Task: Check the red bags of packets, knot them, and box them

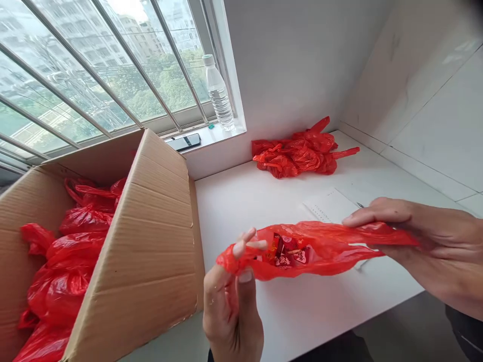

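A red plastic bag (324, 256) is stretched sideways between my two hands, its mouth facing up. Small wrapped packets (289, 251) in dark red and pink lie inside it. My left hand (232, 296) grips the bag's left handle, which loops around its fingers. At the other end, my right hand (426, 236) pinches the right handle between thumb and fingers. The bag hangs over a white table (234, 201). Partly behind the bag, near my right hand, lie a sheet of paper (320, 203) with handwriting and a pen (360, 204).
An open cardboard box (151, 221) at the left holds several filled red bags (75, 256). Crumpled red plastic bags (298, 153) lie against the wall. On the sill of the barred window stand a water bottle (219, 98) and a dark phone (184, 142).
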`<state>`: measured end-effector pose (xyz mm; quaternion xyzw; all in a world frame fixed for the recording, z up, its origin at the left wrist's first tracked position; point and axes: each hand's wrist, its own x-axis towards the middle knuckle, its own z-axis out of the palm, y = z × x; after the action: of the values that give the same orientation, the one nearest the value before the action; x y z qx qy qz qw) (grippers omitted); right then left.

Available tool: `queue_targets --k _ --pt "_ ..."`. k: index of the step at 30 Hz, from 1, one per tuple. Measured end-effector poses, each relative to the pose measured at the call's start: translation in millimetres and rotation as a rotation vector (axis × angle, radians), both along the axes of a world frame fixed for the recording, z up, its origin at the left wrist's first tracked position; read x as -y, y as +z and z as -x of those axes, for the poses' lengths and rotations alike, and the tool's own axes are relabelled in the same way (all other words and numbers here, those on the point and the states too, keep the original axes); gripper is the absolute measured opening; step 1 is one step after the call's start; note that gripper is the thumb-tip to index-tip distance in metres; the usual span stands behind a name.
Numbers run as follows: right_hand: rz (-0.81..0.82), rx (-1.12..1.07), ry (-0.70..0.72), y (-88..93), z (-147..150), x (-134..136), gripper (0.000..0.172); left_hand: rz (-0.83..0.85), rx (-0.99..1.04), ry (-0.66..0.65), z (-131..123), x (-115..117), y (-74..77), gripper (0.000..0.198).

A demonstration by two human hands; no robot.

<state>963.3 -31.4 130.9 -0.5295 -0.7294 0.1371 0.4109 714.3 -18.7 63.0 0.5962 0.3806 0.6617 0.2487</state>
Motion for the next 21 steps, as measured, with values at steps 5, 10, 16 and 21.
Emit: queue_targets --k 5,10,16,21 --pt "0.090 0.040 0.379 -0.3 18 -5 0.040 0.320 0.094 -0.321 -11 8 13.2 0.017" --pt "0.114 0.079 0.465 -8.2 44 -11 0.045 0.507 0.118 -0.514 -22 20 4.4 0.024" --pt "0.176 0.029 0.428 -12.1 45 -13 0.013 0.718 0.056 -0.412 -27 33 -13.3 0.031" --pt "0.243 0.030 0.353 -16.0 33 -14 0.007 0.634 -0.036 -0.460 -19 18 -8.3 0.035"
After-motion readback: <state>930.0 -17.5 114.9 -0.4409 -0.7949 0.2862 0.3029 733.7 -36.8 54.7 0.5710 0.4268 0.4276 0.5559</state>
